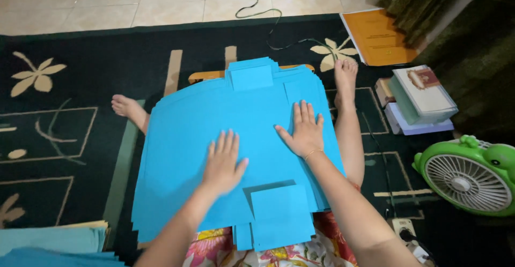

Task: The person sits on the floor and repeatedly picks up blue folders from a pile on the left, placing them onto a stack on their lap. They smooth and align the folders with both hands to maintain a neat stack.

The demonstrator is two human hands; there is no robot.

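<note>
Both hands, left hand (224,162) and right hand (306,130), lie flat with fingers spread, gripping nothing, right on top of a stack of blue card sheets (182,138), smooth matte paper with square tabs, lying under the palms across the lap.

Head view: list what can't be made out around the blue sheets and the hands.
- What the stack of blue sheets rests on: hidden by the sheets; only a wooden edge shows.
- How many sheets: edges too fine to count.
- Palms of the left hand and right hand: pressed face down.
- Paler stack at lower left: cut off by the frame.
</note>
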